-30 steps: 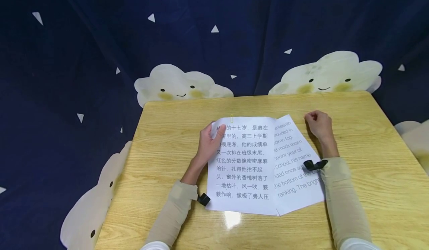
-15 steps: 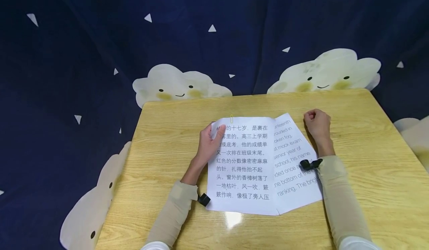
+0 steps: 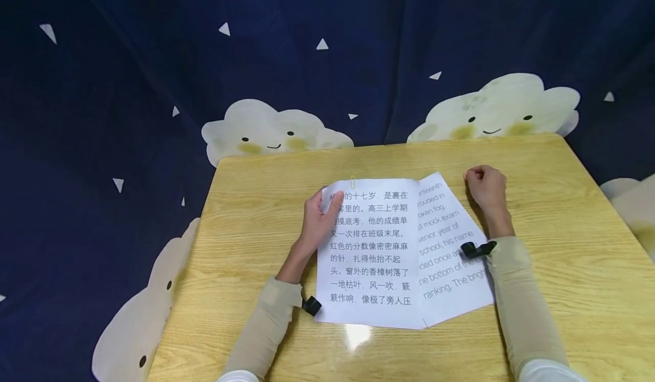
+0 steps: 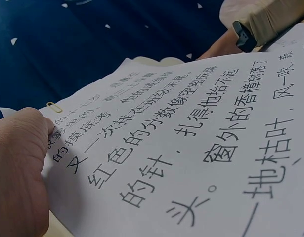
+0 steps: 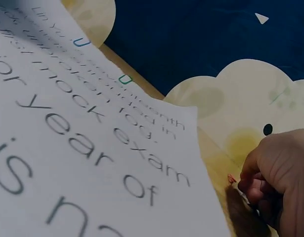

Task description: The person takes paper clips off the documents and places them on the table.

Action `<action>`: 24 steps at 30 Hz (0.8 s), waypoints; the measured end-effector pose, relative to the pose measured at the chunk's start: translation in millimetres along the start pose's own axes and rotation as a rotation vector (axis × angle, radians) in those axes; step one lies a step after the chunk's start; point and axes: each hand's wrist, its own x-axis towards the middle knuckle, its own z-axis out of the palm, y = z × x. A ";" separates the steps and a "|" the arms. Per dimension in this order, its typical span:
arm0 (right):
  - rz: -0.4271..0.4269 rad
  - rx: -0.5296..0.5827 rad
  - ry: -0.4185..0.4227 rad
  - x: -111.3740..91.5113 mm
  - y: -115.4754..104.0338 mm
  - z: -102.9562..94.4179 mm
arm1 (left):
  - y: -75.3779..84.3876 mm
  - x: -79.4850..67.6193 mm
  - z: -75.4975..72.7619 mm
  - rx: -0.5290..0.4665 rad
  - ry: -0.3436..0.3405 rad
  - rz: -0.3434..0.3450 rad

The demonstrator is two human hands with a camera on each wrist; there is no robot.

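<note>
My left hand (image 3: 319,220) grips the upper left edge of a white sheet printed in Chinese (image 3: 370,314), thumb on top. A yellow paper clip (image 3: 352,182) sits on that sheet's top edge. Behind it, a sheet printed in English (image 3: 450,279) fans out to the right. Blue (image 5: 81,42) and green (image 5: 125,79) paper clips show on its top edge in the right wrist view. To the right of the sheets, my right hand (image 3: 488,191) has curled fingers and pinches a tiny red piece, seemingly a paper clip (image 5: 231,178), mostly hidden by the fingers.
Everything is over a light wooden table (image 3: 245,228). A dark blue curtain (image 3: 286,58) with cloud shapes and white triangles hangs behind and to the left. Black wrist cameras are strapped at both sleeves, the right one overlapping the English sheet in the head view.
The right wrist shifts slightly left, then a little back right, still beside the sheets. My left hand keeps its grip and the sheets stay nearly in place. The head view drifts slightly.
</note>
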 end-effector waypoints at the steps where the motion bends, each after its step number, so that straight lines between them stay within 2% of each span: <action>1: 0.004 0.011 0.001 0.0 -0.7 -1.1 | 1.6 -0.2 0.1 0.003 0.003 -0.005; 5: -0.007 0.050 0.031 0.9 -1.4 -5.2 | 15.3 -1.1 0.3 0.000 0.005 -0.012; 9: -0.038 0.118 0.121 2.6 -3.9 -10.2 | 28.5 -1.9 -0.6 -0.010 0.001 0.013; 12: -0.049 0.213 0.185 3.0 -7.4 -15.6 | 23.4 -0.6 -0.6 -0.004 0.005 0.010; 14: -0.045 0.285 0.189 3.0 -10.5 -19.4 | 17.1 0.5 -0.8 -0.005 0.008 -0.006; 19: -0.048 0.433 0.154 0.5 -24.0 -27.1 | 5.5 1.0 -2.4 -0.022 0.002 -0.013; 24: -0.108 0.471 0.112 -4.3 -43.0 -33.6 | 4.6 0.6 -3.1 -0.024 -0.002 0.003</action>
